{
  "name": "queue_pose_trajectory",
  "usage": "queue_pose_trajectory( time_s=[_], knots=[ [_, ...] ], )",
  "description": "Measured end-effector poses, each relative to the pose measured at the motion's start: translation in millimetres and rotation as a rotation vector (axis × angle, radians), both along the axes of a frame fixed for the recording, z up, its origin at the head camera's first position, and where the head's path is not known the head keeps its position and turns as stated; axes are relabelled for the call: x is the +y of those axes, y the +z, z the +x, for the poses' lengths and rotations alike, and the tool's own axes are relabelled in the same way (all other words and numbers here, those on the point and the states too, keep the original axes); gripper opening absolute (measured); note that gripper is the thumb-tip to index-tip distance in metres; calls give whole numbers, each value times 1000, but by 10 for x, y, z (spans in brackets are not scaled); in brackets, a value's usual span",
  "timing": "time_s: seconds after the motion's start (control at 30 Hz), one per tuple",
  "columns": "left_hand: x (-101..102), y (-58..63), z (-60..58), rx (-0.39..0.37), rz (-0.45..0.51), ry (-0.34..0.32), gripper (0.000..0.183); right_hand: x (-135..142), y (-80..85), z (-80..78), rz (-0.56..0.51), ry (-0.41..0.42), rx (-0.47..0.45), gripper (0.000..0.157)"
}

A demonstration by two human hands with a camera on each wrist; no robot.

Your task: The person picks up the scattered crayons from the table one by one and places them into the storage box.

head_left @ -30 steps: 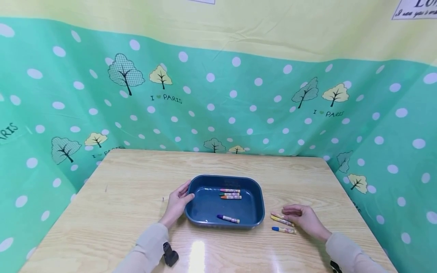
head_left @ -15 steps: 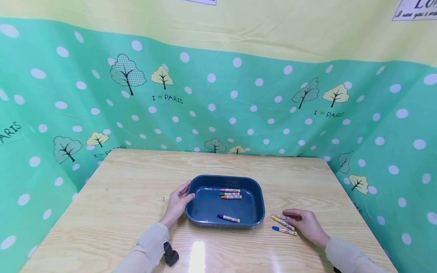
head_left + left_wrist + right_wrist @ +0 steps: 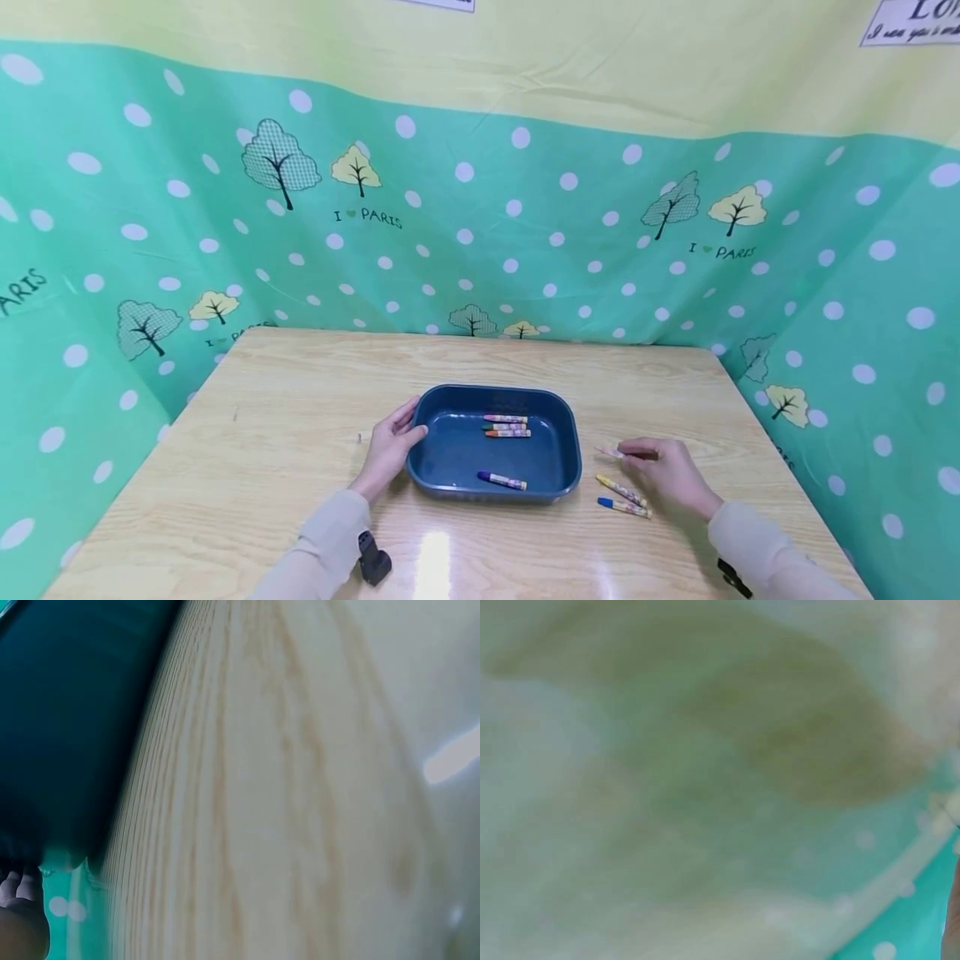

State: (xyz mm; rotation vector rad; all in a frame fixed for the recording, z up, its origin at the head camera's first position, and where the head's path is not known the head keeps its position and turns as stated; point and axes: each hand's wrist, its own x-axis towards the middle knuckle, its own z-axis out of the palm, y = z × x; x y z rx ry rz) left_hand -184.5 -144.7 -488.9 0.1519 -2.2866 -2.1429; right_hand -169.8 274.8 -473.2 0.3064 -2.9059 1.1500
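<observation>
At the left end of a dark blue rectangular tray (image 3: 450, 487), my left hand (image 3: 386, 446) grips the wall, its thumb over the rim. My right hand (image 3: 667, 471) pinches a pale pink crayon (image 3: 609, 452) by its right end, to the right of the tray. On the table just below that hand lie a yellow crayon (image 3: 621, 489) and a blue crayon (image 3: 625, 507), close together. Inside the tray, pink (image 3: 506, 419), green (image 3: 504, 427) and orange (image 3: 507, 433) crayons lie side by side. A purple crayon (image 3: 502, 480) rests nearer the tray's front wall.
The wooden table (image 3: 300, 400) ends at the back against a green dotted cloth (image 3: 510, 233) that also hangs at both sides. In the left wrist view the tray's outer wall (image 3: 67, 720) fills the upper left. The right wrist view is mostly blurred.
My right hand has lifted the pale pink crayon away from the yellow one, moving it slightly up in the head view. The blue crayon has tilted a little. My left hand stays on the tray.
</observation>
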Motion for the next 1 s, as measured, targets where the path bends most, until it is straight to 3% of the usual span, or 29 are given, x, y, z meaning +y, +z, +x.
queue_pose_trajectory(
  time_s=[0.13, 0.5, 0.67, 1.0],
  knots=[
    [0, -1, -19, 7, 7, 8, 53, -44, 159, -45, -19, -2, 52, 22],
    [8, -2, -12, 5, 7, 12, 53, -256, 484, -191, -87, 8, 90, 25],
    [4, -2, -17, 15, 21, 4, 53, -414, 590, -263, -123, 12, 62, 26],
    [2, 14, -9, 5, 13, 17, 53, -790, 533, -341, -158, 62, -21, 23]
  ],
)
